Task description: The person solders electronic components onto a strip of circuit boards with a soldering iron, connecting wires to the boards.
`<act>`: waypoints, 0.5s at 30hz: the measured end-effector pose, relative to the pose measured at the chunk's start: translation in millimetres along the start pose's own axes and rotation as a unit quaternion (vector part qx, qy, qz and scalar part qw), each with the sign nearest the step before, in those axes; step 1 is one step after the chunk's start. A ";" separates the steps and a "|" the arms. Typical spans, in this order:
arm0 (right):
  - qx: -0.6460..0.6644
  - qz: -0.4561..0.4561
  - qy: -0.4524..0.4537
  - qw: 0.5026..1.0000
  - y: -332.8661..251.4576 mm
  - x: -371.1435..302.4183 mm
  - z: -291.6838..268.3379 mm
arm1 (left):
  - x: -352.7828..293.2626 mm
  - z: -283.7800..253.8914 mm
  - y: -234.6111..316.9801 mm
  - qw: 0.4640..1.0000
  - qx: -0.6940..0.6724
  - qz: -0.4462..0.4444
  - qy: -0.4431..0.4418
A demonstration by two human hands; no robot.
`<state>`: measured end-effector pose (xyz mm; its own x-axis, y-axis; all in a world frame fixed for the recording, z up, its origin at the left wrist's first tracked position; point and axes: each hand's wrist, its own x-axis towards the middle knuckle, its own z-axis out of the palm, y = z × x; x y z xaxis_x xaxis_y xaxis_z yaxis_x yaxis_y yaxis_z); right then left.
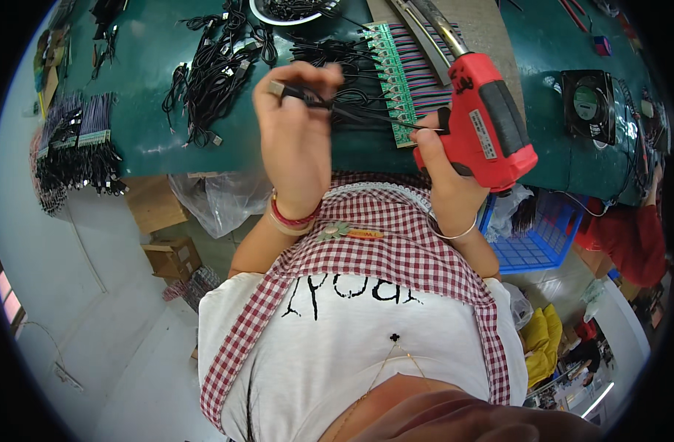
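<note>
— Where were your hands just then?

— Your left hand (296,136) was raised over the near edge of the green bench (167,147), fingers pinched around a black cable (315,98) just behind its small metal plug (276,88). The plug stuck out to the left of your fingertips; the cable ran rightward out of your grip.

— And the right?

— Your right hand (443,173) was closed around the grip of the red gun-shaped tool (488,121), forefinger up near the trigger. Its long metal barrel (443,29) pointed up and away from you, slightly left, over the bench.

— How did the cable lie against the tool?

— Its long axis ran nearly level, left to right, from your left fingers toward the base of your right forefinger. The thin end (418,127) reached right up to the tool's body; whether it touched, I couldn't tell. So the cable's free end was nearer your right hand, the plug nearer your left.

— What sat behind?

— A green strip board (390,74) with striped ribbon wires (421,70) lay just beyond the cable, between your hands. A heap of black leads (215,70) lay to the left, and a small black fan (588,103) sat well off to the right.
</note>
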<state>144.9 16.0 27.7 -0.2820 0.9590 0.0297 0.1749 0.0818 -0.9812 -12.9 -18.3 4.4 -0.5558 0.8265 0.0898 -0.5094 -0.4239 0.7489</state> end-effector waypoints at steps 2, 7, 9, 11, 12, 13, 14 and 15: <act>0.029 0.021 0.023 0.999 -0.9 -0.6 -0.9 | -0.8 -1.7 -5.1 0.872 0.426 0.239 0.040; 0.056 0.066 0.013 0.996 -2.5 -1.0 -7.8 | -9.3 15.9 4.2 0.709 0.604 0.185 -0.314; 0.073 0.072 0.031 0.994 -1.9 -0.9 -8.7 | -17.1 12.5 -5.6 0.806 0.522 0.075 -0.268; 0.090 0.081 0.018 0.992 1.3 4.0 -16.2 | -17.7 15.7 -3.0 0.806 0.519 0.077 -0.273; 0.108 0.088 0.004 0.990 2.5 6.4 -18.9 | -17.4 17.7 -1.2 0.806 0.516 0.081 -0.277; 0.108 0.088 0.006 0.990 3.4 7.3 -18.7 | -16.7 18.9 -0.3 0.806 0.515 0.080 -0.279; 0.132 0.090 0.028 0.987 4.0 8.0 -18.3 | -15.9 20.1 0.7 0.806 0.515 0.061 -0.287; 0.157 0.092 0.049 0.982 4.4 8.7 -18.3 | -15.3 20.9 1.4 0.804 0.514 0.041 -0.295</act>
<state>160.5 29.7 27.1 -0.1772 0.9725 -0.1512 -0.0887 -0.1688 -0.9817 8.7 -23.8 17.8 0.0028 0.9719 0.2353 0.4941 -0.2059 0.8447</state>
